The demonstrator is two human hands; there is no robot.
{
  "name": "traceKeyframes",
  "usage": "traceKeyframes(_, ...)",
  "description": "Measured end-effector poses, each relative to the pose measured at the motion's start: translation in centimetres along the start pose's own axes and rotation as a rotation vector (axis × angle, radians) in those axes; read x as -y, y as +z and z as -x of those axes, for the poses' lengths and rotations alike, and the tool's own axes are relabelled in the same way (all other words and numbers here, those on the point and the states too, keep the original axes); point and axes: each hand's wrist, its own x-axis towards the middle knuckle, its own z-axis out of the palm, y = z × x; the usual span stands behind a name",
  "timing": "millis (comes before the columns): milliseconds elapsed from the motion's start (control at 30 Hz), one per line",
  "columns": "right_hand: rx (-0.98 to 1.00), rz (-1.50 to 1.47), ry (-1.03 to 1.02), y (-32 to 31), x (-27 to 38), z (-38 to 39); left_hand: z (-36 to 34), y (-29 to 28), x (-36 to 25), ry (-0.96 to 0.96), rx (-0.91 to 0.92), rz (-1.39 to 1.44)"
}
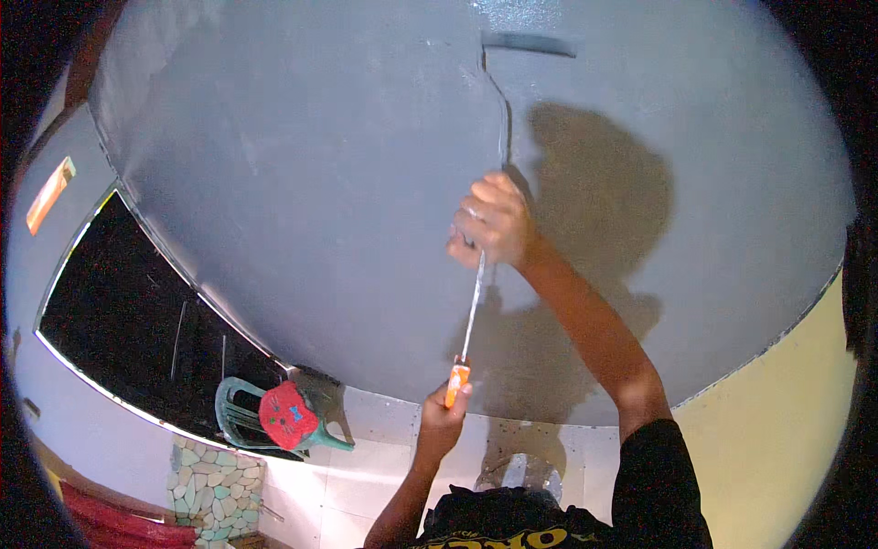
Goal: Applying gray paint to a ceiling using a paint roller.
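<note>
A paint roller (530,44) with a long thin metal rod rests against the grey wall (320,201), near the top of the view. Fresh, wet-looking paint shines just above the roller. My right hand (494,220) is wrapped round the middle of the rod. Lower down, my left hand (444,410) grips the orange handle (456,384) at the rod's bottom end, with its thumb along it. My shadow falls across the wall to the right of the rod.
Close to my body on the pale tiled floor (366,448) stands a bucket (554,478), partly hidden by my dark shirt. To the left are a green plastic chair (240,412) with a red cushion (288,415), a dark doorway (119,302) and a patch of stone paving (216,485).
</note>
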Motion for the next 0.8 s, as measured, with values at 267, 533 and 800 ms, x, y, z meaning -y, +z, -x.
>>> traceKeyframes(267,0.036,0.038,0.043,0.4,1.2,0.1,0.2,-1.1,0.8,0.000,0.020,-0.022)
traceKeyframes(533,0.054,0.001,0.067,1.6,2.2,0.9,1.0,-2.6,0.8,-0.027,-0.019,-0.063)
traceKeyframes(800,-0.014,0.021,0.062,1.8,2.7,0.3,0.8,-2.7,1.6,-0.095,-0.039,-0.015)
